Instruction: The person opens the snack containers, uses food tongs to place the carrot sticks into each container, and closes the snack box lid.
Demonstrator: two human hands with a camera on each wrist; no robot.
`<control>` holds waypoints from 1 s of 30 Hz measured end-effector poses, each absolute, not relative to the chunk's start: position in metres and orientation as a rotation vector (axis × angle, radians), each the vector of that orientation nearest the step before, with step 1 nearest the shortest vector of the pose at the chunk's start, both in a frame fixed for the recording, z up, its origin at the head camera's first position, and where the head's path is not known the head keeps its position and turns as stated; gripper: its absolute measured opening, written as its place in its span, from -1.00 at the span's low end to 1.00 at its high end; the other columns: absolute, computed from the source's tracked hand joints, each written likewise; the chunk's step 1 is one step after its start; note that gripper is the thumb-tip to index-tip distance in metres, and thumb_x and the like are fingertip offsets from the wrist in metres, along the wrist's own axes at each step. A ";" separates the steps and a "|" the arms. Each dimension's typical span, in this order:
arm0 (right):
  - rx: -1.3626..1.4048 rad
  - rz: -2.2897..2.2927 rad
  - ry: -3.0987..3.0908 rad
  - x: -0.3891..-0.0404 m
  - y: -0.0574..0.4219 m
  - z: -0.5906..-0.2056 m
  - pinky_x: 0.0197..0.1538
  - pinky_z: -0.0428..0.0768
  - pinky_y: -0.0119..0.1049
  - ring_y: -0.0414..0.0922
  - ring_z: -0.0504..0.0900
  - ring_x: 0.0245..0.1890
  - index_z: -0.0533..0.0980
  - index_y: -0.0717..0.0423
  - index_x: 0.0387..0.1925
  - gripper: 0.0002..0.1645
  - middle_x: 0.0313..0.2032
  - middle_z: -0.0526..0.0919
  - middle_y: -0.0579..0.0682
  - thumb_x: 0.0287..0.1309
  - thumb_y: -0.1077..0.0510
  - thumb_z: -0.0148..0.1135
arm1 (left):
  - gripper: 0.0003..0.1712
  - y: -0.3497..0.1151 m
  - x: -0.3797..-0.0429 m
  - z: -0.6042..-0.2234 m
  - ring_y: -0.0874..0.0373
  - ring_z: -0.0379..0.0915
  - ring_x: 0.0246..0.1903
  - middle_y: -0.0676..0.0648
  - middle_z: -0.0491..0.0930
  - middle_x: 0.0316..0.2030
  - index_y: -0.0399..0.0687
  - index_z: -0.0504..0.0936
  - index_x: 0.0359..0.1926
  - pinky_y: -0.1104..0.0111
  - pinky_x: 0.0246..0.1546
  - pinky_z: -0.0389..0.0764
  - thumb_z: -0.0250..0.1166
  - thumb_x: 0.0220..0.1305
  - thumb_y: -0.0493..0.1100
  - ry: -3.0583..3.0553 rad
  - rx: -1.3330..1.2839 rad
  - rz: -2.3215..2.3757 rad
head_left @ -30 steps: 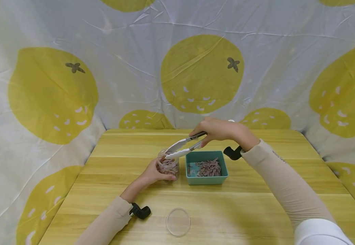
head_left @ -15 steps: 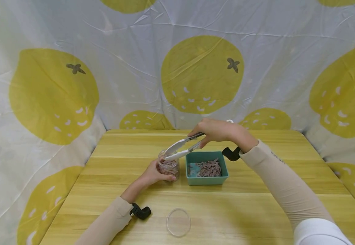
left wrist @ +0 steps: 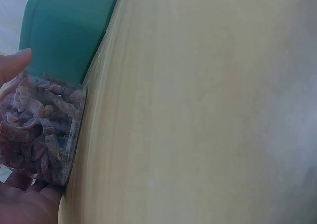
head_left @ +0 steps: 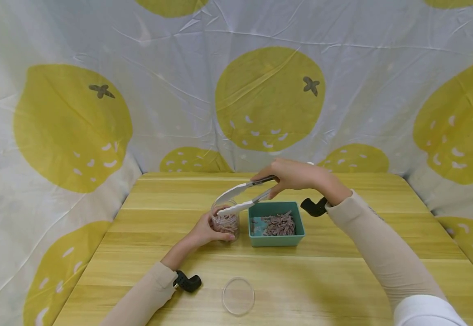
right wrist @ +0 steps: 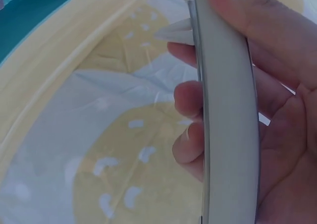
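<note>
My left hand (head_left: 204, 231) grips a clear jar (head_left: 230, 230) from its left side, thumb at the front. Brownish-purple dried strips (left wrist: 37, 130) fill the jar, seen through its wall in the left wrist view. My right hand (head_left: 291, 174) holds a pair of tongs (head_left: 240, 207) from above, fingers curled round the handle. The white tips of the tongs are spread apart at the jar's mouth; I cannot tell whether anything is between them. Right of the jar stands a teal rectangular box (head_left: 276, 241) with a heap of similar strips (head_left: 280, 224) mostly in its right half.
A clear round lid (head_left: 238, 296) lies on the wooden table (head_left: 342, 280) near the front. Behind the table hangs a pale cloth (head_left: 171, 90) printed with lemons. Black cameras sit on both wrists.
The tongs have spread wider and their tips have risen slightly at the jar's mouth. My right hand has shifted a little to the right. The left hand and jar stay put.
</note>
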State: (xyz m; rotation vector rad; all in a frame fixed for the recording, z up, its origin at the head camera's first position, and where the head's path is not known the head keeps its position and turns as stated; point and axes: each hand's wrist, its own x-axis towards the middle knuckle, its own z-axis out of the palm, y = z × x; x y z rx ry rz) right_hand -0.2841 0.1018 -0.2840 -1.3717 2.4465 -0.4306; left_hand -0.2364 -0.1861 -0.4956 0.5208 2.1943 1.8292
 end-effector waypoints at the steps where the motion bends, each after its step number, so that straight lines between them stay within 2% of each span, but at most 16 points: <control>1: -1.371 -0.450 2.441 -0.285 0.105 -0.285 -0.46 0.36 -0.32 -0.25 0.24 -0.66 0.48 0.17 0.30 -0.27 -0.02 0.70 -0.01 0.09 0.14 0.48 | -0.07 -0.186 -0.237 -0.496 0.02 0.48 0.03 -0.19 0.52 0.10 0.00 0.39 0.36 0.27 0.02 0.53 0.59 -0.05 -0.38 2.196 0.518 1.827; 6: -1.359 -0.522 2.428 -0.289 0.122 -0.291 -0.45 0.36 -0.32 -0.22 0.32 -0.60 0.45 0.17 0.33 -0.22 -0.26 0.67 -0.16 0.07 0.10 0.50 | -0.06 -0.186 -0.238 -0.498 0.05 0.45 0.02 -0.14 0.52 0.08 0.03 0.41 0.36 0.32 -0.02 0.53 0.59 -0.06 -0.40 2.220 0.510 1.816; 13: -1.303 -0.630 2.388 -0.294 0.153 -0.299 -0.42 0.43 -0.30 -0.16 0.40 -0.53 0.43 0.23 0.33 -0.17 0.04 0.67 -0.01 0.03 0.11 0.53 | -0.07 -0.186 -0.239 -0.498 0.03 0.45 0.05 -0.17 0.50 0.11 -0.05 0.40 0.36 0.32 0.00 0.54 0.59 -0.07 -0.41 2.218 0.530 1.813; 17: -1.256 -0.635 2.381 -0.298 0.170 -0.304 -0.40 0.44 -0.30 -0.14 0.41 -0.49 0.45 0.23 0.32 -0.14 -0.03 0.68 -0.05 -0.03 0.11 0.56 | -0.06 -0.186 -0.240 -0.499 -0.02 0.48 0.07 -0.20 0.48 0.17 -0.12 0.37 0.37 0.28 0.04 0.54 0.57 -0.06 -0.43 2.180 0.534 1.825; 23: -1.257 -0.568 2.406 -0.306 0.190 -0.313 -0.41 0.44 -0.32 -0.16 0.40 -0.47 0.51 0.24 0.26 -0.15 -0.17 0.67 -0.14 -0.13 0.13 0.62 | -0.07 -0.186 -0.239 -0.497 -0.04 0.49 0.06 -0.21 0.48 0.17 -0.09 0.37 0.37 0.26 0.02 0.56 0.57 -0.04 -0.41 2.162 0.538 1.837; 30: -1.190 -0.494 2.388 -0.312 0.196 -0.321 -0.40 0.40 -0.31 -0.15 0.35 -0.48 0.54 0.18 0.24 -0.16 0.01 0.68 -0.01 -0.18 0.21 0.64 | -0.08 -0.184 -0.239 -0.496 -0.04 0.49 0.06 -0.23 0.49 0.15 -0.05 0.39 0.36 0.26 0.01 0.56 0.58 -0.04 -0.39 2.171 0.513 1.827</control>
